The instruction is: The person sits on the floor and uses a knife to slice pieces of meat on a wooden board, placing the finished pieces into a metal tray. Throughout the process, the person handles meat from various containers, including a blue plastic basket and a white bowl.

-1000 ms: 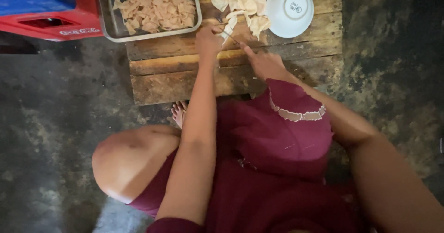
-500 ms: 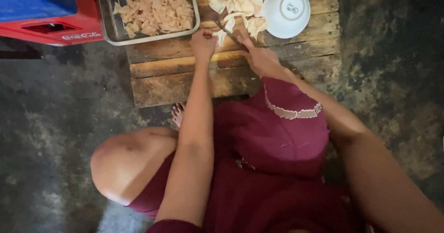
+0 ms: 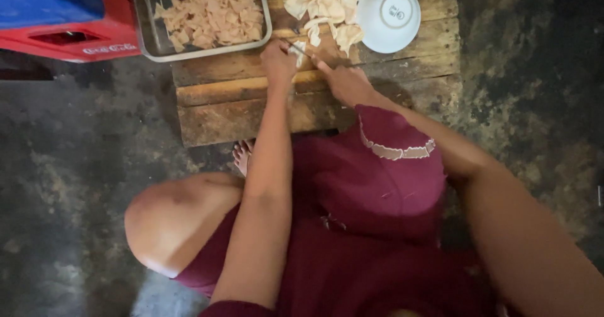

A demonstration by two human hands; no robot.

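I sit low at a rough wooden board [image 3: 251,112] on the floor. My left hand [image 3: 279,60] pinches a pale thin strip [image 3: 299,50] down on the wood. My right hand [image 3: 347,83] grips a knife [image 3: 301,50] whose blade lies across that strip, right beside my left fingers. A loose heap of pale thin sheets [image 3: 327,5] lies just beyond the hands. A metal tray [image 3: 146,37] at the board's far left holds several cut pale pieces [image 3: 201,9].
A white bowl [image 3: 389,17] sits upside down at the board's far right. A red and blue crate [image 3: 60,15] stands at the far left. My bare knee [image 3: 173,226] and foot [image 3: 242,153] are near the board's front edge. Dark stained concrete floor surrounds everything.
The knife rocked back toward my left fingers and lies flatter across the strip. My left hand stayed in place; the view shifted slightly.
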